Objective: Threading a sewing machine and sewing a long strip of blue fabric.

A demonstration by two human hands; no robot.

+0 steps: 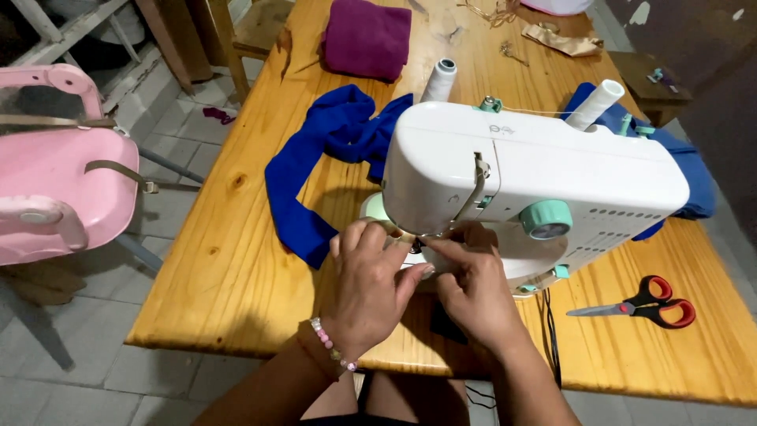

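Observation:
A white sewing machine (552,173) with mint-green knobs stands on the wooden table (229,268). My left hand (369,284), with a bead bracelet on the wrist, rests at the machine's needle end, its fingers curled against the bed. Beside it my right hand (473,288) has its fingers pinched under the needle area; what they pinch is hidden. Blue cloth (315,170) lies in a loop to the left of the machine and runs behind it. Two white thread spools (438,83) stand behind the machine.
Red-handled scissors (646,306) lie on the table to the right. A folded purple cloth (367,38) sits at the far end. A pink plastic chair (55,181) stands on the tiled floor to the left. A black cord (550,323) hangs over the front edge.

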